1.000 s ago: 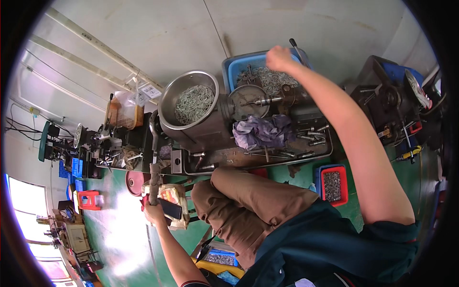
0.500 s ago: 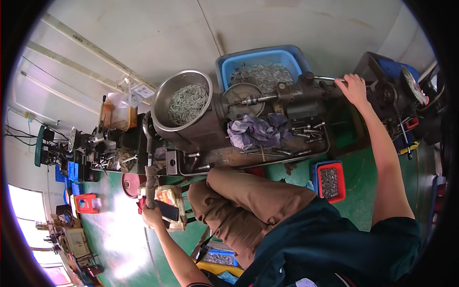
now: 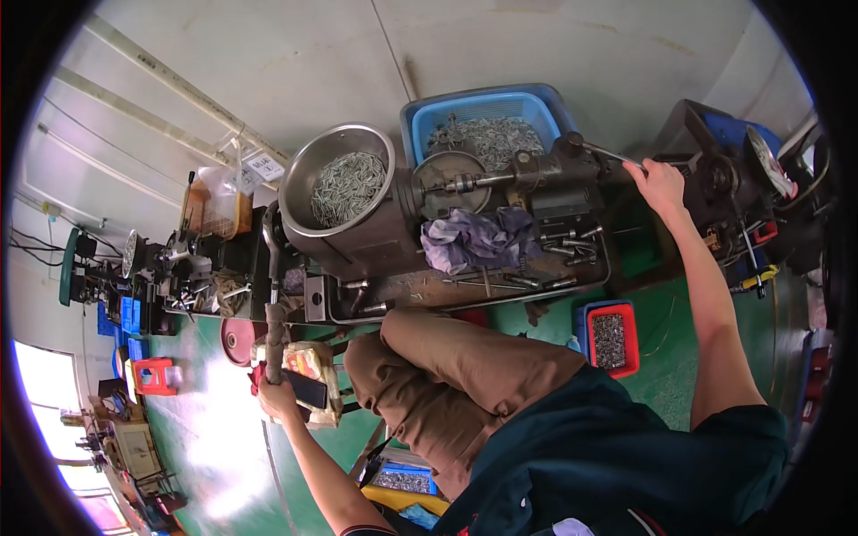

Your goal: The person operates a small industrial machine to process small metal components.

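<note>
My left hand (image 3: pixel 279 399) is closed around the lower end of a long lever handle (image 3: pixel 276 344) wrapped in cloth or tape, left of my knees. My right hand (image 3: pixel 660 185) grips the outer end of a thin metal lever (image 3: pixel 608 154) on the tailstock (image 3: pixel 545 170) of a small lathe. In line with it, the drill chuck (image 3: pixel 462 183) points left at the headstock (image 3: pixel 408 204); the exact spot between them is too small to make out. A steel bowl (image 3: pixel 302 214) of small metal pins (image 3: pixel 349 188) rests on the headstock. A purple rag (image 3: pixel 478 241) hangs below the chuck.
Behind the lathe stands a blue basin (image 3: pixel 413 121) heaped with metal parts. Several tools lie in the machine's tray (image 3: pixel 420 286). On the floor is a red bin (image 3: pixel 633 339) of metal bits. A phone (image 3: pixel 309 390) rests on a padded stool (image 3: pixel 329 406). More machines (image 3: pixel 715 179) stand at right.
My right hand has pulled the outer end of the tailstock lever a little downward, toward me. My left hand stays on the wrapped handle. The whole view has shifted slightly.
</note>
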`<control>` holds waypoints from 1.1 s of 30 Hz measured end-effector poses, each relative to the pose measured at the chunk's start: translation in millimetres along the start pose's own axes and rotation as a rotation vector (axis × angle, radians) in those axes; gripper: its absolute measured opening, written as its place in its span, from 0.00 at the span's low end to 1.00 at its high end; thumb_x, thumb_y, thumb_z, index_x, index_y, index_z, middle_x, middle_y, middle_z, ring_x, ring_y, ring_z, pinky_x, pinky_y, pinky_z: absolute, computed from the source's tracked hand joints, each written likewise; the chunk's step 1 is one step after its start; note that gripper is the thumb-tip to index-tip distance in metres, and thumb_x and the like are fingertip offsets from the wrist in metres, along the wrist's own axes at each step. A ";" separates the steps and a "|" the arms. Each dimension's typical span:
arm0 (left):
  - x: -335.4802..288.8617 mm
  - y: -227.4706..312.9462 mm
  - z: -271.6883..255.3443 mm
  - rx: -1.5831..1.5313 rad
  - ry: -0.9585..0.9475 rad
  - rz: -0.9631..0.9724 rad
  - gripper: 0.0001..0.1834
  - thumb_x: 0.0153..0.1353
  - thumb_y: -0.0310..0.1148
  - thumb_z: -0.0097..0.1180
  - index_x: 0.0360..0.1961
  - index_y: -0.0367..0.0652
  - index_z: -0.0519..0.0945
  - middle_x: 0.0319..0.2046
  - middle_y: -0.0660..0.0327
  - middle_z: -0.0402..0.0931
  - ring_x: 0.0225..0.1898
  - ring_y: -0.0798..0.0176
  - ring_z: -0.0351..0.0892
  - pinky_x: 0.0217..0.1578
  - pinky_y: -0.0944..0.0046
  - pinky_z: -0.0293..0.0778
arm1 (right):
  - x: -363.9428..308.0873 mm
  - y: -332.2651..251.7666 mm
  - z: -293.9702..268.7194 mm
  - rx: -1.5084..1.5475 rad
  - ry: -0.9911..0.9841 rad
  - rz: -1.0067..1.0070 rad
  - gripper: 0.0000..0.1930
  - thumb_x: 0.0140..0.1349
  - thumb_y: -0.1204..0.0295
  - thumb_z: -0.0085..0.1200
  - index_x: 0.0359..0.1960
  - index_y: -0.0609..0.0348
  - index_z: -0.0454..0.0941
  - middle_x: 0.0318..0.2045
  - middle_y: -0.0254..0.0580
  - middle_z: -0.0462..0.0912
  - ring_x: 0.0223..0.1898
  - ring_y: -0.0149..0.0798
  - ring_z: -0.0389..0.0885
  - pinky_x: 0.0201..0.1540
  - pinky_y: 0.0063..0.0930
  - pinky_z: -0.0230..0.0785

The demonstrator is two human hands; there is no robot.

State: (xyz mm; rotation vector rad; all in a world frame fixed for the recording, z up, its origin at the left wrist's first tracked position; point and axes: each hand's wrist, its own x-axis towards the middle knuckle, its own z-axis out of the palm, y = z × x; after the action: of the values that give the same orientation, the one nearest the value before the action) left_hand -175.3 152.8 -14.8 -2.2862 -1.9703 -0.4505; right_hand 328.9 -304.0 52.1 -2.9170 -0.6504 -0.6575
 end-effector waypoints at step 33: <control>2.3 -6.0 0.8 -0.050 0.012 0.003 0.14 0.38 0.37 0.53 0.26 0.39 0.75 0.23 0.49 0.74 0.27 0.47 0.73 0.28 0.53 0.67 | 56.1 -261.4 35.5 0.568 -0.378 -0.481 0.06 0.35 0.68 0.51 0.18 0.51 0.77 0.27 0.41 0.76 0.42 0.44 0.67 0.43 0.37 0.57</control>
State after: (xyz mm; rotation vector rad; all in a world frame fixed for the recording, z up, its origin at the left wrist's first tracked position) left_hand -180.8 156.1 -15.6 -2.3090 -1.9721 -0.5180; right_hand 278.4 -39.4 40.3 -2.3606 -1.3425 0.0771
